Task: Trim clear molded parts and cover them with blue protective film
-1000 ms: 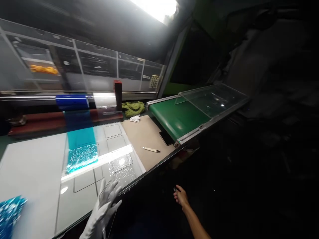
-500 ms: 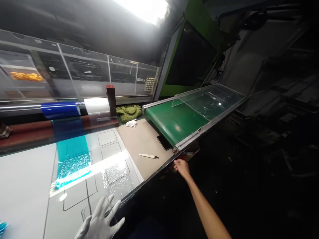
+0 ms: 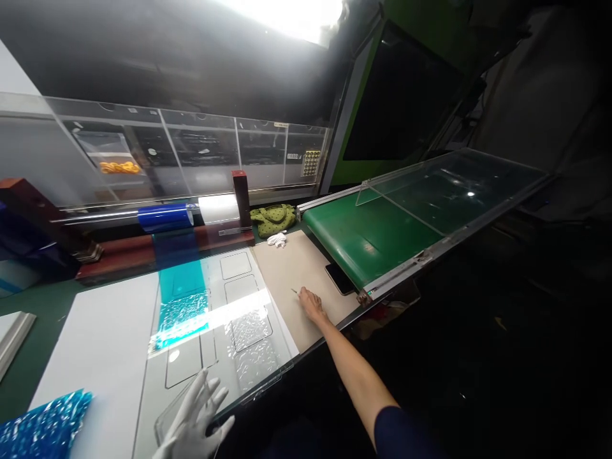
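My left hand, in a white glove, has its fingers spread. It rests at the near edge of a clear plastic sheet with crinkled patches, lying on the white work table. My bare right hand lies on a beige board, closed over a craft knife, with only the tip showing past the fingers. A teal film strip runs down from a blue film roll onto the table. Crumpled blue film lies at the bottom left.
A green conveyor belt under a clear cover slants up to the right of the board. A black phone lies at its edge. A green cloth and a white glove sit behind the board. A dark red post stands by the roller.
My right hand has moved from the dark area in front of the table onto the board and closed over the knife. The view has swung, and my left hand stays near the sheet's edge.
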`<state>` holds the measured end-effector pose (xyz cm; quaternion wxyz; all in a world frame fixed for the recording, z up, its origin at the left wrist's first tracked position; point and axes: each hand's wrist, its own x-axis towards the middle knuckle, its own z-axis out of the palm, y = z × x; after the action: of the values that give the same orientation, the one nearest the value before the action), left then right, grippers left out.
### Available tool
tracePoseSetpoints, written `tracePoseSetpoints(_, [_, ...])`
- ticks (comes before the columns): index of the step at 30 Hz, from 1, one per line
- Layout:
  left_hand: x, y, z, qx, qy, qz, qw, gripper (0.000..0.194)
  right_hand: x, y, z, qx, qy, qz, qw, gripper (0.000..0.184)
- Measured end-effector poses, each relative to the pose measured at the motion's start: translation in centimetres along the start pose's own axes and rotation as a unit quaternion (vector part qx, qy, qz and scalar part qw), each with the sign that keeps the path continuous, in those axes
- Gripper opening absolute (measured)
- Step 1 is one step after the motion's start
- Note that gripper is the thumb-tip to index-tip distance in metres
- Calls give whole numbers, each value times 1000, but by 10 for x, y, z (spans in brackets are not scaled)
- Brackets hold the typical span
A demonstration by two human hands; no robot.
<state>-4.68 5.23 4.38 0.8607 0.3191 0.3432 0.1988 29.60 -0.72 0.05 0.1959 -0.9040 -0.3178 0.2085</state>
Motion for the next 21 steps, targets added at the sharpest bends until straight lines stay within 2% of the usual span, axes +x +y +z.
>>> tracePoseSetpoints(2, [0, 8, 9, 136, 20, 59, 989, 104, -15, -6, -9, 35, -2, -14, 999, 32])
tracePoseSetpoints(3, [-1, 14, 18, 216, 26, 96, 971, 105, -27, -10, -14, 51, -2, -25, 998, 36])
tracePoseSetpoints(4, [-4, 21, 29, 297, 10, 143, 944, 106, -42, -14, -20, 76, -8, -42, 996, 39])
tracePoseSetpoints(6, [-10, 35, 55, 448, -1, 193, 873, 111, -80, -24, -35, 146, -40, -88, 985, 42])
tracePoseSetpoints(8, [-14, 47, 78, 532, -57, 266, 802, 113, -126, -34, -53, 319, -117, -151, 928, 41])
tracePoseSetpoints(9, [-15, 52, 87, 557, -93, 294, 771, 114, -149, -39, -62, 370, -149, -163, 902, 40])
tracePoseSetpoints(10, [-16, 56, 94, 575, -132, 316, 744, 114, -172, -45, -71, 393, -160, -164, 890, 39])
tracePoseSetpoints(11, [-16, 59, 99, 589, -168, 327, 720, 114, -192, -50, -79, 399, -152, -163, 889, 38])
tracePoseSetpoints(13, [-17, 62, 107, 613, -222, 327, 684, 114, -225, -57, -89, 366, -115, -159, 910, 35])
tracePoseSetpoints(15, [-18, 63, 115, 634, -263, 321, 653, 114, -246, -60, -92, 328, -93, -154, 927, 27])
tracePoseSetpoints(16, [-20, 64, 118, 641, -277, 318, 641, 113, -253, -60, -90, 317, -91, -151, 932, 29])
tracePoseSetpoints(19, [-26, 63, 129, 652, -302, 329, 613, 111, -265, -57, -80, 321, -80, -139, 933, 55])
tracePoseSetpoints(21, [-29, 62, 133, 654, -309, 341, 600, 108, -269, -56, -73, 329, -69, -132, 932, 64])
